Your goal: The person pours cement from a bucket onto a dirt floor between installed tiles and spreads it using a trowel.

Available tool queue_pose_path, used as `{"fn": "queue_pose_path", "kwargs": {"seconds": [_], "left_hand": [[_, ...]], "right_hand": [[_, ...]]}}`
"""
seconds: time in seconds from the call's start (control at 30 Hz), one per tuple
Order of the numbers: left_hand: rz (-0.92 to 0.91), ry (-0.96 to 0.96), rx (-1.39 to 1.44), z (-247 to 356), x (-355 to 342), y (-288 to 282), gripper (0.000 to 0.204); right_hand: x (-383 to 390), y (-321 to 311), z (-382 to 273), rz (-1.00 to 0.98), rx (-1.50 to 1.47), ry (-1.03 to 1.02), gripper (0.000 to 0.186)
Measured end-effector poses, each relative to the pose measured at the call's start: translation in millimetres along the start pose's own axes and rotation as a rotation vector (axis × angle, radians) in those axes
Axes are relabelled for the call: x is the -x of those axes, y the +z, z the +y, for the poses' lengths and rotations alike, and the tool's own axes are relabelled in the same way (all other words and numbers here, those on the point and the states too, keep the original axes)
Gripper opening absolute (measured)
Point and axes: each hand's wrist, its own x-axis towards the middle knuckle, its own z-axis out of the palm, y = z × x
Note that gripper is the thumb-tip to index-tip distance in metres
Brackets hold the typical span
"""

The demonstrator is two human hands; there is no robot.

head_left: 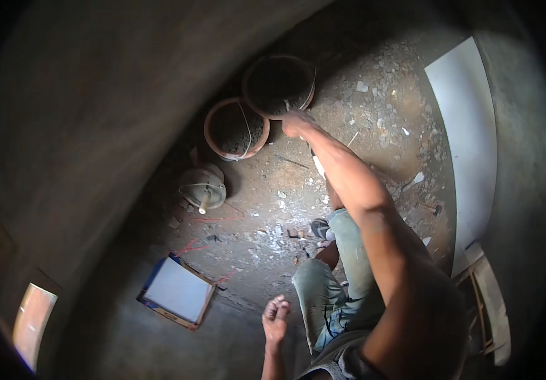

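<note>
My right arm reaches far forward, and my right hand [297, 123] is closed at the near rim of a large round tub [277, 118]. Whatever its fingers hold is hidden, and its upper edge is blurred. Dark material fills the tub, and a small pale piece shows inside near the hand. Close on the left stands a smaller reddish bucket [237, 156] with a thin wire handle and dark, crumbly contents. My left hand [275, 316] hangs low near my left knee, its fingers curled and nothing visible in them.
A grey, dusty bucket [212, 196] with a pale stick-like part stands nearer on the left. Nearer still lies a shallow box [178, 292] with a white surface. Rubble [380, 101] litters the floor. A long white panel [467, 133] lies along the right; walls curve around.
</note>
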Motion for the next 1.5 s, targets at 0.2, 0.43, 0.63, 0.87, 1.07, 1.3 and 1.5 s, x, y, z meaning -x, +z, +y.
{"fn": "queue_pose_path", "kwargs": {"seconds": [0.2,0.43,0.63,0.87,1.07,1.3,1.5], "left_hand": [[-0.002,0.161,-0.026,129,-40,2,0.027],[-0.242,0.267,-0.285,139,-43,-10,0.029],[-0.334,0.552,-0.825,134,-90,-52,0.021],[-0.316,0.527,-0.955,151,-196,-63,0.017],[-0.328,0.698,-0.879,176,-371,78,0.038],[-0.118,0.502,-0.606,165,-416,207,0.042],[0.03,0.287,-0.256,182,-416,119,0.037]], "right_hand": [[140,-48,57,0.165,-0.865,0.215,0.047],[241,31,112,-0.047,-1.934,0.175,0.025],[345,88,80,0.183,-1.975,0.316,0.017],[388,229,70,0.402,-1.989,0.405,0.016],[333,353,95,0.431,-2.094,0.646,0.018],[322,454,131,0.408,-1.926,0.846,0.018],[354,422,108,0.27,-1.843,0.849,0.021]]}}
